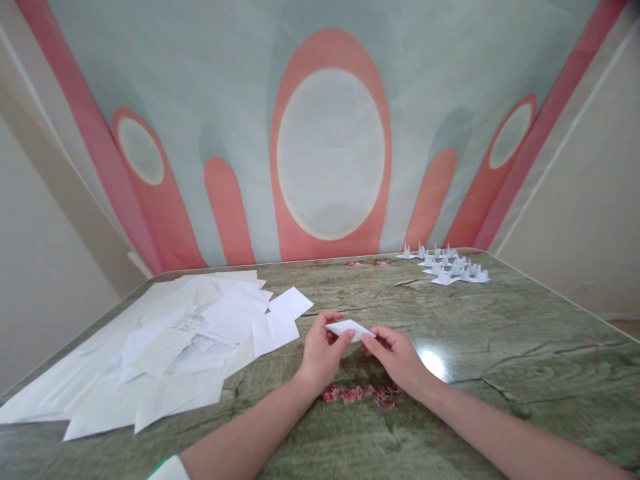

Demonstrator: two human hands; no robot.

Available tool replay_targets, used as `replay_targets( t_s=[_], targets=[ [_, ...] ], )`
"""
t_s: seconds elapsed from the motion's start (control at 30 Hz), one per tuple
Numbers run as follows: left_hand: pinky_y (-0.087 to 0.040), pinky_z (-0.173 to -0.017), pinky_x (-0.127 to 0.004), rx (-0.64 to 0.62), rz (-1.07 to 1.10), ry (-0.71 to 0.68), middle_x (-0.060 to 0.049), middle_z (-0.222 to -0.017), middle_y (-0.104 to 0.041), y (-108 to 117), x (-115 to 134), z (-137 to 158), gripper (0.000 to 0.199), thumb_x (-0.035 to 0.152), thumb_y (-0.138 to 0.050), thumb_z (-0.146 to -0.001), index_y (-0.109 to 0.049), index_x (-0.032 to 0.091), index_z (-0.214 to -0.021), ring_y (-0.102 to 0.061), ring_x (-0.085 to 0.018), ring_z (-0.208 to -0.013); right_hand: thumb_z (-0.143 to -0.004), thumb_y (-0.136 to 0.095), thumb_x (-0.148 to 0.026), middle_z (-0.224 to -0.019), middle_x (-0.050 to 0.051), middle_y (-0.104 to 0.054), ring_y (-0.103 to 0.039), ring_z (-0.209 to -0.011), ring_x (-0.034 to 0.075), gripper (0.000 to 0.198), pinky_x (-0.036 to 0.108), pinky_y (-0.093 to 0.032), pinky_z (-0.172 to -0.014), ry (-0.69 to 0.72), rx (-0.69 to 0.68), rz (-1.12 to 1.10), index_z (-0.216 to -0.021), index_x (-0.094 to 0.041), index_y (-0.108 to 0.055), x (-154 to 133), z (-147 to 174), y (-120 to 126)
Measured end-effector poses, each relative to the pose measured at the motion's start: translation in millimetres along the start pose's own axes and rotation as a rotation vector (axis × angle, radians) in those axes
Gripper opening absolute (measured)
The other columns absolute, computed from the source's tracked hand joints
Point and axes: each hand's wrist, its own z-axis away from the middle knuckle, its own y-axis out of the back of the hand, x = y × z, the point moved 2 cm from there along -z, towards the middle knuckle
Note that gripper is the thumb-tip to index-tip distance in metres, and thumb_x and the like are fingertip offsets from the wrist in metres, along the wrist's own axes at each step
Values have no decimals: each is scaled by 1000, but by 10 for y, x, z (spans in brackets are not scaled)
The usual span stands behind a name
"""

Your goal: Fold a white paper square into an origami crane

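Between my hands is a small piece of folded white paper (pixel 347 327), shaped like a flat diamond, held a little above the table. My left hand (pixel 324 345) grips its left side, with the thumb on the near edge and the fingers behind. At the right corner, my right hand (pixel 395 353) pinches the paper between thumb and fingers. The fingertips behind the paper are partly hidden.
A wide, overlapping pile of white paper sheets (pixel 165 340) covers the table's left side. Several small folded paper cranes (pixel 450 267) stand at the back right. The wood-patterned table (pixel 525 340) meets a wall with pink and grey shapes.
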Motion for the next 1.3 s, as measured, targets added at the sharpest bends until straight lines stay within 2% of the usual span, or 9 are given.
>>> replay_targets(
  t_s=[0.4, 0.7, 1.0, 1.3],
  targets=[
    [-42, -60, -21, 7, 33, 38, 2, -70, -57, 33, -26, -33, 34, 23, -66, -70, -46, 15, -96, -53, -11, -64, -85, -44, -42, -66, 2, -63, -57, -62, 16, 35, 26, -42, -61, -17, -57, -24, -72, -15, -63, -39, -19, 12],
    [-41, -57, -21, -49, 17, 49, 2, -66, -59, 29, -47, -20, 34, 21, -68, -68, -46, 16, -94, -54, -11, -61, -83, -49, -41, -61, -2, -54, -46, -57, 12, 31, 23, -34, -55, 18, -80, 97, -67, -17, -59, -5, -24, 24],
    [-43, -55, -21, -41, 54, 112, 1, -66, -62, 38, -47, -52, 35, 31, -70, -67, -54, 14, -93, -56, -11, -58, -83, -49, -39, -58, -3, -48, -41, -54, 10, 30, 22, -32, -52, 16, -116, 101, -64, -17, -53, -9, -48, 37],
    [-47, -54, -22, -62, 43, 141, -1, -67, -65, 51, -35, -59, 34, 36, -69, -68, -58, 13, -90, -58, -12, -58, -81, -51, -41, -58, -3, -52, -44, -55, 11, 31, 22, -34, -53, 20, -122, 84, -63, -17, -55, -29, -49, 42]
  ],
)
